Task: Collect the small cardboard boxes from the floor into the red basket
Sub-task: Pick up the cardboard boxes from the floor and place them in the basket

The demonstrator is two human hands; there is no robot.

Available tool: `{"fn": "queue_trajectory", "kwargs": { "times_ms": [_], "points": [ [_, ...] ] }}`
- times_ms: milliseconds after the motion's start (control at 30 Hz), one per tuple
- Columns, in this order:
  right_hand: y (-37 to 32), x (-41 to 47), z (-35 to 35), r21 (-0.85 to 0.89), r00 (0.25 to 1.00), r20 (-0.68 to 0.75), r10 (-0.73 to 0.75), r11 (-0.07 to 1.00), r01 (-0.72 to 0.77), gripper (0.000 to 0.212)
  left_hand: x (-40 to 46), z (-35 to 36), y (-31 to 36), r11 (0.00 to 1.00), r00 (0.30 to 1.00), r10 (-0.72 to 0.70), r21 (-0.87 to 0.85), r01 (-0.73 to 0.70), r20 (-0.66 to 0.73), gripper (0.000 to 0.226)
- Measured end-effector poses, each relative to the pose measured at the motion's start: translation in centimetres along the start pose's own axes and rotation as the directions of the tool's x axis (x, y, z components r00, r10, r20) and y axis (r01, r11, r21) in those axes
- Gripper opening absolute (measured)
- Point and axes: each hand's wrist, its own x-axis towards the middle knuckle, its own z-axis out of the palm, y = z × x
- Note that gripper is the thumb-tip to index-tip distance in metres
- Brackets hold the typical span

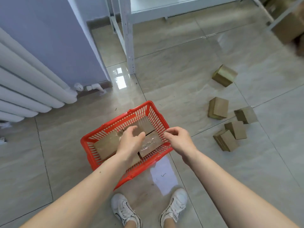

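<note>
Red slatted plastic basket (pixel 85 142), part-filled | left hand (pixel 130 142), right hand (pixel 179 140): loosely curled, hold nothing | five small brown cardboard boxes (pixel 218 108) on floor: you take the nearest, set flat.

Left hand (pixel 131 142) and right hand (pixel 178 139) both outstretched, side by side, fingers loosely curled, empty

Both hands — left hand (pixel 130 140), right hand (pixel 178 139) — hover empty, fingers loosely curled, over red basket (pixel 92 155) holding taped cardboard boxes (pixel 107 145); five boxes (pixel 218 108) lie on floor (pixel 181 76).
</note>
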Motion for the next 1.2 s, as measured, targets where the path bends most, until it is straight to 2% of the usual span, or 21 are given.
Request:
{"fn": "queue_trajectory", "kwargs": {
  "times_ms": [200, 333, 600, 767, 933, 1200],
  "points": [
    [3.3, 0.9, -8.9, 0.125, 0.997, -0.067, 0.041, 0.992, -0.033, 0.017, -2.4, 8.8, 4.8, 0.999, 0.995, 0.044, 0.026, -0.047, 0.088, 0.06],
    [6.2, 1.9, -15.3, 0.165, 0.993, -0.095, 0.076, 0.984, -0.059, 0.018, -3.3, 15.8, 6.6, 0.997, 0.993, 0.053, 0.055, -0.059, 0.101, 0.049],
    [10.8, 5.5, -26.3, 0.168, 0.983, -0.155, 0.1, 0.983, -0.074, 0.019, -3.4, 27.2, 9.8, 0.997, 0.987, 0.033, 0.058, -0.042, 0.156, 0.045],
    [11.5, 8.4, -30.4, 0.194, 0.973, -0.186, 0.136, 0.976, -0.099, 0.018, -1.9, 31.1, 12.5, 0.996, 0.982, 0.019, 0.084, -0.036, 0.189, 0.045],
    [10.3, 12.0, -33.7, 0.238, 0.962, -0.221, 0.161, 0.965, -0.107, 0.031, 0.7, 33.8, 15.9, 0.995, 0.975, 0.018, 0.094, -0.039, 0.222, 0.045],
    [8.7, 18.7, -37.3, 0.285, 0.955, -0.237, 0.178, 0.952, -0.107, 0.039, 5.6, 37.5, 19.1, 0.99, 0.97, -0.01, 0.142, -0.026, 0.245, 0.045]
  ]
}}
